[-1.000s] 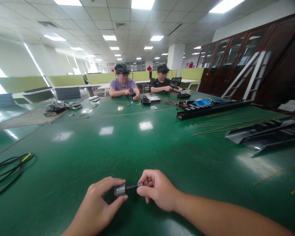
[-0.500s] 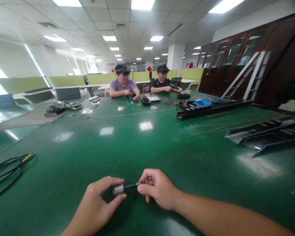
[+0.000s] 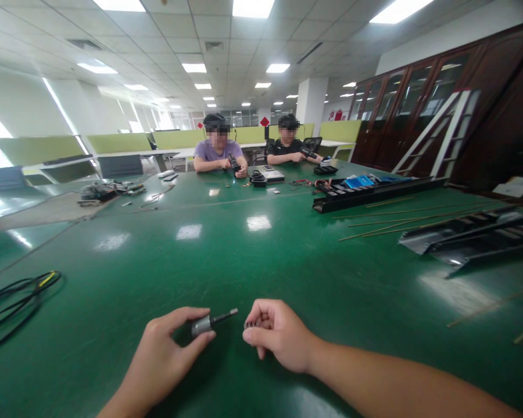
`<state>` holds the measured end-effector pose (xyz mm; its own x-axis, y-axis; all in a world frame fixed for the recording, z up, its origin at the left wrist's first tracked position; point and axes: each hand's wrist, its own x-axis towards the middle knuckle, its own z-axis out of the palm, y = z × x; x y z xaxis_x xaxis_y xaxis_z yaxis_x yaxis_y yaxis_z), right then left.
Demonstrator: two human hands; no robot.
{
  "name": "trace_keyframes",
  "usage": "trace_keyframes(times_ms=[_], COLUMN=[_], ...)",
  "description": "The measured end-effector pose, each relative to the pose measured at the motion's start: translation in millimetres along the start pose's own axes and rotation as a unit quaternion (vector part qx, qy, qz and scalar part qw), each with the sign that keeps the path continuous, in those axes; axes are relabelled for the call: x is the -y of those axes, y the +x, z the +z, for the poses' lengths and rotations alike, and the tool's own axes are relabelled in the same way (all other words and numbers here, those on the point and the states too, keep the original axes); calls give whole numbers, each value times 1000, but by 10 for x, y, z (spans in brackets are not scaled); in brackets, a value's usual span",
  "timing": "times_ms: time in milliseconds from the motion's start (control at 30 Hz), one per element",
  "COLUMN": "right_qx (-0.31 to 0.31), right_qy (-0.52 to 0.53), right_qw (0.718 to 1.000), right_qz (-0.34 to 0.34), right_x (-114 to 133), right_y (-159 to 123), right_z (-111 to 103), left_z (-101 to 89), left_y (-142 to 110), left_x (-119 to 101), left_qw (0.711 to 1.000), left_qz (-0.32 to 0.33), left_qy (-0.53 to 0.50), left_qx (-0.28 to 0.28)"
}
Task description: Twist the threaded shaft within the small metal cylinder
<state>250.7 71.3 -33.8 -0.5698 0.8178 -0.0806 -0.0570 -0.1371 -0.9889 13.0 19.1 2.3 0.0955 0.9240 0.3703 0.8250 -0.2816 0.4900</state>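
**Hand status.** The left hand (image 3: pixel 165 342) is closed in a pinch, thumb and fingers gripping a metal cylinder (image 3: pixel 201 325). The right hand (image 3: pixel 279 337) is curled, its fingertips (image 3: pixel 261 310) drawn in to the thumb on a small dark piece (image 3: pixel 250 324).

**Item position.** The cylinder is held above the green table (image 3: pixel 113 273), in the lower centre of the view. A black shaft (image 3: pixel 224 317) projects from its end, toward the upper right. The dark piece sits just beside the shaft tip, with a narrow gap between them.

**Current state.** The shaft tip is bare and nothing is fitted to it. The two held items are apart, not joined.

**Surroundings.** A coiled black cable (image 3: pixel 15 302) lies to the left. Black trunking (image 3: pixel 375 194) and thin rods (image 3: pixel 409 217) lie to the right. Two seated people (image 3: pixel 218 145) (image 3: pixel 287 142) at the far end of the table each hold a dark object.

**Limits of view.** The right fingers cover most of the dark piece, so its form cannot be confirmed. The ribbed look of its visible edge is hard to make out. The shaft's entry into the cylinder is too small to read, and the items held at the far end are too small to identify
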Motion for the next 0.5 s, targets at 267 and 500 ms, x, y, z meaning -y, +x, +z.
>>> trace_keyframes(times_ms=[267, 500], right_qx=[6, 6], right_qy=[-13, -15], right_qw=[1000, 1000], right_qz=[-2, 2], right_x=[-21, -25], right_y=[7, 7], right_z=[21, 29], left_z=[-44, -151], left_y=[113, 60], left_x=[200, 178], left_qw=[946, 800], left_qz=[-220, -343], left_qy=[-235, -487], left_qx=[-42, -72])
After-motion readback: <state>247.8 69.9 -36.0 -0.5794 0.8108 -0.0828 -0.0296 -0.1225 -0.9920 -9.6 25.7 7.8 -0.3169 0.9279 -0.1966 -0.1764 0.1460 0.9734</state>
